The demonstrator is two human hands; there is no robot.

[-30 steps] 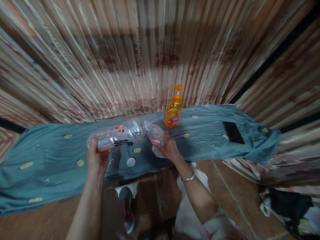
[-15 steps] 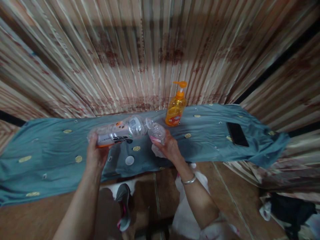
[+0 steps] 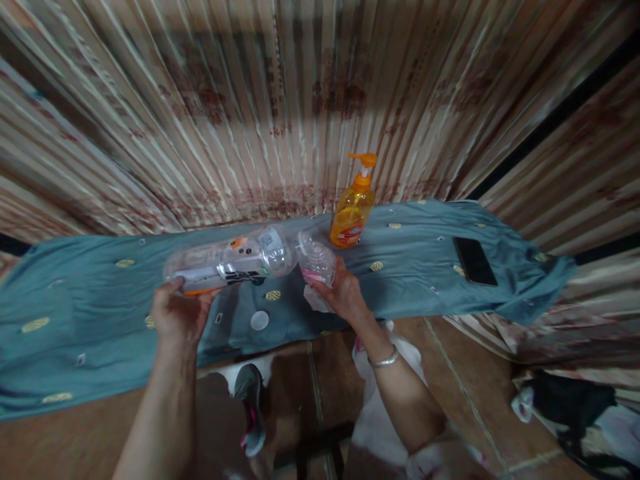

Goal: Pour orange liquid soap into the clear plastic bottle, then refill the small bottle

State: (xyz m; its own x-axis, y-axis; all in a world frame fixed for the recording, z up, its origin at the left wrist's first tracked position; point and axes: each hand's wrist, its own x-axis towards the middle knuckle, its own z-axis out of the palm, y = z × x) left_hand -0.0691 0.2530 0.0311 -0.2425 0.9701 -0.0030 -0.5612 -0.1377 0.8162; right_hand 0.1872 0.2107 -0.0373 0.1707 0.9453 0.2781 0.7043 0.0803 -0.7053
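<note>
My left hand (image 3: 181, 308) is closed around the lower part of a large clear plastic bottle (image 3: 235, 259) with a printed label. The bottle lies nearly level in the air, its neck pointing right. In my right hand (image 3: 343, 290) is a small clear bottle (image 3: 319, 261) with a pink label, its top tilted toward the big bottle's neck. The two necks meet or overlap; I cannot tell whether they touch. Something white and crumpled (image 3: 317, 300) hangs below the small bottle by my right fingers. A white round cap (image 3: 259, 321) lies on the cloth beneath.
An orange pump bottle (image 3: 351, 212) stands behind my right hand on the teal cloth (image 3: 410, 293) covering a narrow table. A black phone (image 3: 475, 261) lies toward the right end. Pleated curtains (image 3: 290, 100) hang directly behind the table.
The large bottle and my left hand have shifted slightly left and toward the camera. My right hand has come a little lower with the small bottle. Both hands keep their hold.
</note>
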